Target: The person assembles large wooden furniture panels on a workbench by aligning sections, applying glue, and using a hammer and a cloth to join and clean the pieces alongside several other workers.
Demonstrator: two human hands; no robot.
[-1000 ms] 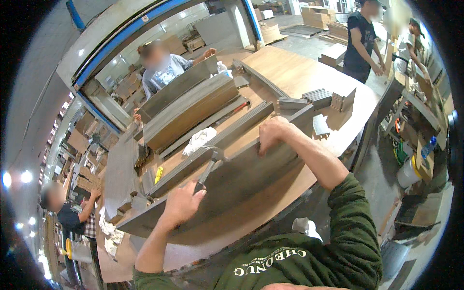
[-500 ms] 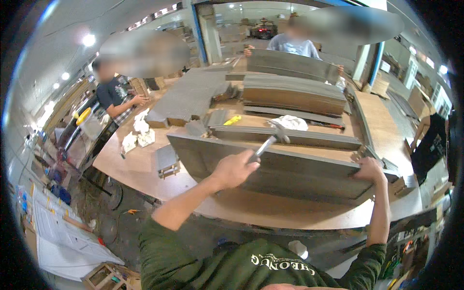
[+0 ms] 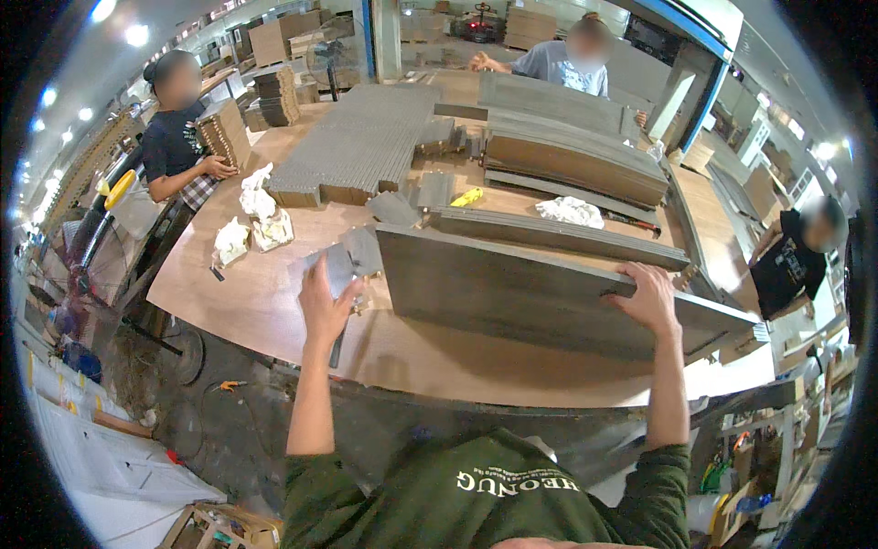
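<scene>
A long grey panel [image 3: 540, 293] stands on its long edge on the wooden table, leaning slightly. My right hand [image 3: 647, 297] grips its top edge, fingers behind and thumb on the near face. To the panel's left, my left hand [image 3: 326, 300] is over the table, thumb and fingers spread, beside a small grey board piece [image 3: 364, 251]. Under that wrist a dark handle [image 3: 338, 348] sticks out toward the table's front edge; the hand hides the rest, so I cannot tell whether it is the hammer's. Behind the panel lie stacked grey strips [image 3: 558, 233].
Grey boards [image 3: 352, 137] cover the far left, with more stacked panels [image 3: 576, 156] behind. White cloths [image 3: 569, 212], crumpled gloves [image 3: 259, 197] and a yellow tool [image 3: 467, 197] lie about. One person holds boards [image 3: 224, 137] at left; another handles a panel [image 3: 558, 101] opposite; a third stands right.
My left hand has moved left and down, away from the panel, and the hammer is no longer seen in it. The panel has shifted right; my right hand still holds its top edge.
</scene>
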